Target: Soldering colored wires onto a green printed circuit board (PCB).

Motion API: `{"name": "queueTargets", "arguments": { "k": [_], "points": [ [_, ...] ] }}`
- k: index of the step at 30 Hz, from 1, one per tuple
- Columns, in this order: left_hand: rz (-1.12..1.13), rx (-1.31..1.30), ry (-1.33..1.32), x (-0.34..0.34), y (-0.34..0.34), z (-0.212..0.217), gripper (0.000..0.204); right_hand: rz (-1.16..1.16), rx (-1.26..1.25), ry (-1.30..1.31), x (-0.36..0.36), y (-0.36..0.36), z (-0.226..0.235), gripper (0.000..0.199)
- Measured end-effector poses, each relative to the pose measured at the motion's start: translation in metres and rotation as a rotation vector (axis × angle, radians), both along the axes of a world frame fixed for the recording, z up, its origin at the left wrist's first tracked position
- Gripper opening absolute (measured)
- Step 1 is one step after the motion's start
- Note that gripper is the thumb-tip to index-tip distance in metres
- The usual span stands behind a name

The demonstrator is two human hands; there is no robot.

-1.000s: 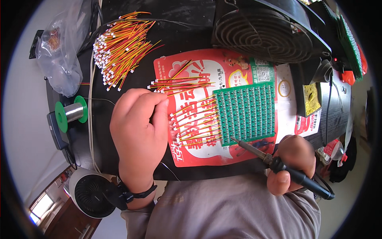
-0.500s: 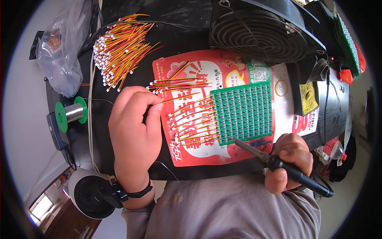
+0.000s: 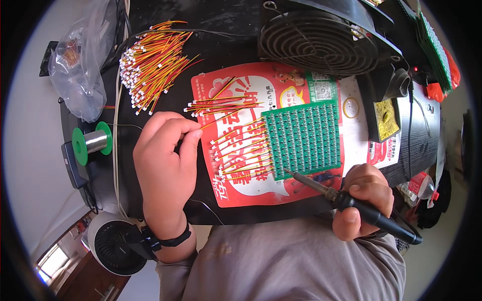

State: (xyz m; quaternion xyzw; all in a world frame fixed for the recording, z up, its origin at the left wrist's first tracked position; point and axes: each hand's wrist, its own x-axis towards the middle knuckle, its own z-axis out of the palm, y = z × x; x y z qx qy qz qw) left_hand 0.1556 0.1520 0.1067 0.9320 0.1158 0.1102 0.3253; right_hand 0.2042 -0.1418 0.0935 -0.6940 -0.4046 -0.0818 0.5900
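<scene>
My left hand [image 3: 168, 165] pinches a thin red-and-yellow wire lead [image 3: 217, 122] between thumb and forefinger; its connector end is hidden by my fingers. A soldering iron [image 3: 364, 210] is gripped in my right hand [image 3: 370, 193], its tip at the near-left corner of the green circuit board [image 3: 301, 140]. Whether the tip touches the board cannot be made out. Several wire leads [image 3: 241, 160] with white plugs run out from the board's left edge. Loose leads [image 3: 221, 106] lie just beyond my left fingertips. Board and leads rest on a red-and-white printed sheet [image 3: 271, 198].
A heap of wire leads [image 3: 158, 62] lies at the far left, near a clear plastic bag [image 3: 83, 65] and a solder spool [image 3: 93, 142]. At the back stands a black fan [image 3: 321, 45]. A yellow sponge [image 3: 386, 120] in its holder and stacked green boards [image 3: 436, 55] are at right.
The whole view has shifted slightly. My left hand still pinches the lead, its free end now angled more away from me. The iron's tip stays by the same board corner.
</scene>
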Motion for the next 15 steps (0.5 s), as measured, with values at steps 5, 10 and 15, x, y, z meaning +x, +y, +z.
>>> {"name": "queueTargets", "arguments": {
  "k": [5, 10, 15],
  "points": [
    [-0.061, 0.025, 0.026, -0.0014, 0.0042, 0.0004, 0.009, -0.009, 0.011, -0.007, 0.0004, 0.0004, -0.0014, 0.034],
    [-0.077, 0.073, -0.003, -0.0047, 0.0054, 0.0019, 0.015, -0.008, 0.006, -0.002, -0.0001, 0.0011, 0.0003, 0.034],
    [-0.098, 0.011, 0.032, -0.0046, 0.0054, 0.0025, 0.021, -0.005, 0.003, 0.008, -0.0014, 0.0004, 0.0001, 0.035]
  ]
}}
